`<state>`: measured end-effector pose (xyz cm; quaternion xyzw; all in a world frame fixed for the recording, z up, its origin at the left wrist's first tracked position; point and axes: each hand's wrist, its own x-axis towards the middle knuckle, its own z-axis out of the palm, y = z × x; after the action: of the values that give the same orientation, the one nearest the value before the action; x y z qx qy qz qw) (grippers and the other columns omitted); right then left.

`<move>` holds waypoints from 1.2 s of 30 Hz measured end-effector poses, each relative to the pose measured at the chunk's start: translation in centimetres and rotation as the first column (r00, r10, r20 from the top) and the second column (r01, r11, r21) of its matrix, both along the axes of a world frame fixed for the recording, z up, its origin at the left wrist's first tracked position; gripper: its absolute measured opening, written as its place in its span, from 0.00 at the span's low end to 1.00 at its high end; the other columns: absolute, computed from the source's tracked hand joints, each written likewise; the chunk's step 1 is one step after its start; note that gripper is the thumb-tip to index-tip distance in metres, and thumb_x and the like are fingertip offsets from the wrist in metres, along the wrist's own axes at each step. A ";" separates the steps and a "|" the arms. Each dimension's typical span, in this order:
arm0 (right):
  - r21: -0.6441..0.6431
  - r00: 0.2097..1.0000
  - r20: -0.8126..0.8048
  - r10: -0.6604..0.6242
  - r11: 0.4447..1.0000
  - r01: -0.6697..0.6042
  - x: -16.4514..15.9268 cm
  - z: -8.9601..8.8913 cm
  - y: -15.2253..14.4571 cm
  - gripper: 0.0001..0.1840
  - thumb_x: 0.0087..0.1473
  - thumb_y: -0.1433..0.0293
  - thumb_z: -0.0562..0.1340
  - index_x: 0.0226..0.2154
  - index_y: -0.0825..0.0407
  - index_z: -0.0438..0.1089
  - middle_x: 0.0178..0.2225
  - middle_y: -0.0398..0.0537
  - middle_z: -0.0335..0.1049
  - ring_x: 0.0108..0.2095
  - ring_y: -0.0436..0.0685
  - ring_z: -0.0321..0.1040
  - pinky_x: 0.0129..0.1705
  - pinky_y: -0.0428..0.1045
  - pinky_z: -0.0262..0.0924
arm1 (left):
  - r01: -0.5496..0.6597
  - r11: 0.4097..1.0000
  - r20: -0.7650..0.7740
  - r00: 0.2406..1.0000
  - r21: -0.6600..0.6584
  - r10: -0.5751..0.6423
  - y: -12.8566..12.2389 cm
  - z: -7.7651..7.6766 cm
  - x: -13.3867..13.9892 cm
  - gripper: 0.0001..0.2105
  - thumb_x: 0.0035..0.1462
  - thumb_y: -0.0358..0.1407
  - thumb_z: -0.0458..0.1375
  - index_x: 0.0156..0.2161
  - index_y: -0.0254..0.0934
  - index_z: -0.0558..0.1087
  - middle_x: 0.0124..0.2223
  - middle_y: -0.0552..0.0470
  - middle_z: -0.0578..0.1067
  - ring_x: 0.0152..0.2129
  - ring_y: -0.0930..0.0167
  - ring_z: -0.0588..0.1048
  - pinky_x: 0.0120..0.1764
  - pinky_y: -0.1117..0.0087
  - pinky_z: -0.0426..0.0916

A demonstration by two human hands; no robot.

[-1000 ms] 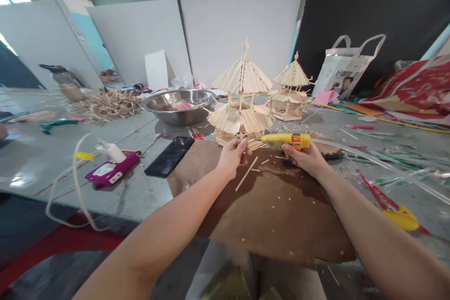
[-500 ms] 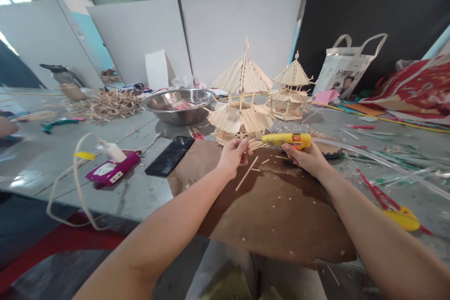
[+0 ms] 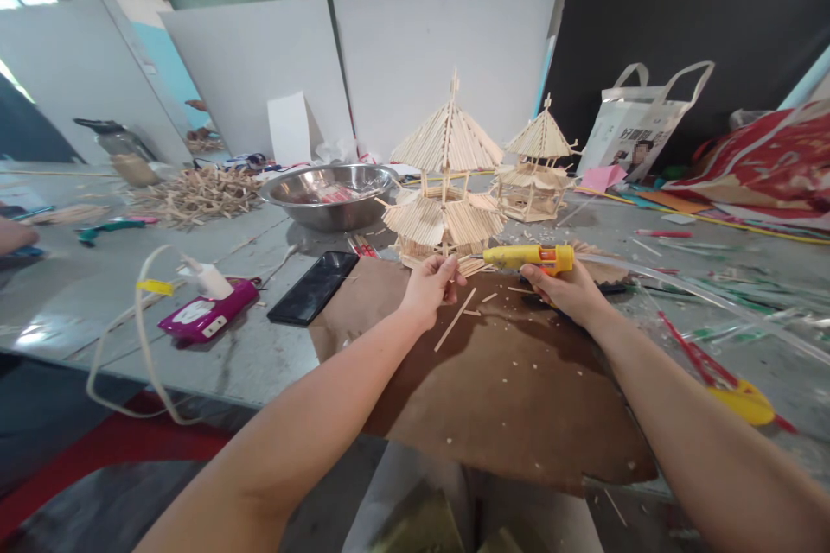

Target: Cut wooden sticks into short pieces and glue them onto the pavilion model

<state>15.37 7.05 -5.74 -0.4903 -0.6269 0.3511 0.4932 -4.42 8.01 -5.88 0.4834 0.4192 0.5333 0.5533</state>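
My right hand [image 3: 571,289] is wrapped round a yellow hot glue gun [image 3: 528,257], its nozzle pointing left. A long clear glue stick [image 3: 706,298] runs out from the gun's back. The fingers of my left hand [image 3: 433,287] are pinched together close to the nozzle; what they hold, if anything, is too small to make out. Just behind both hands stands a two-tiered pavilion model [image 3: 447,181] of thin wooden sticks. Loose stick pieces [image 3: 456,320] lie on the brown board [image 3: 506,415] below my hands.
A smaller stick pavilion [image 3: 539,164] stands behind to the right. To the left are a phone [image 3: 312,287], a metal bowl [image 3: 330,194], a purple power strip [image 3: 208,311] with a white cable and a heap of sticks [image 3: 198,194]. Scissors [image 3: 739,397] lie at right. Another person's hand [image 3: 16,235] shows far left.
My hands and the glue gun stay almost in place. The other person's hand at the far left has shifted slightly, and something brown now shows by the back panel at left.
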 end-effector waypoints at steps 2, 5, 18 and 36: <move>0.005 1.000 0.006 -0.004 1.000 0.004 0.0 0.0 0.0 0.21 0.35 0.52 0.62 0.25 0.53 0.66 0.11 0.37 0.53 0.14 0.46 0.51 0.15 0.44 0.48 | -0.002 1.000 -0.001 1.000 -0.001 0.002 0.0 0.0 0.0 0.14 0.44 0.44 0.56 0.24 0.35 0.60 0.18 0.59 0.68 0.08 0.82 0.59 0.13 0.80 0.54; 0.002 1.000 0.017 -0.007 1.000 0.007 0.0 0.1 -0.1 0.21 0.35 0.52 0.61 0.25 0.53 0.66 0.11 0.37 0.53 0.14 0.47 0.52 0.15 0.44 0.48 | 0.003 1.000 0.001 1.000 -0.004 -0.003 -0.1 0.1 0.0 0.13 0.44 0.43 0.56 0.24 0.35 0.60 0.18 0.59 0.68 0.07 0.82 0.59 0.12 0.80 0.53; 0.027 0.998 0.039 -0.040 0.999 0.039 0.2 0.0 0.1 0.24 0.34 0.50 0.61 0.25 0.54 0.67 0.12 0.39 0.57 0.15 0.48 0.56 0.16 0.44 0.51 | 0.001 1.000 0.024 1.000 0.004 -0.001 -0.1 0.1 0.0 0.13 0.44 0.43 0.56 0.23 0.35 0.60 0.18 0.58 0.69 0.08 0.82 0.59 0.12 0.80 0.53; -0.007 0.999 -0.033 0.006 1.000 -0.006 -0.2 0.2 -0.2 0.22 0.33 0.52 0.63 0.25 0.53 0.66 0.11 0.37 0.54 0.13 0.46 0.51 0.14 0.44 0.48 | 0.008 1.000 0.009 1.000 -0.017 -0.008 0.0 0.0 0.0 0.14 0.44 0.44 0.56 0.24 0.35 0.60 0.18 0.59 0.68 0.07 0.82 0.59 0.12 0.80 0.52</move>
<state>15.19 6.87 -5.53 -0.4843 -0.6191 0.3629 0.5005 -4.47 7.99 -5.84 0.4780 0.4191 0.5297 0.5615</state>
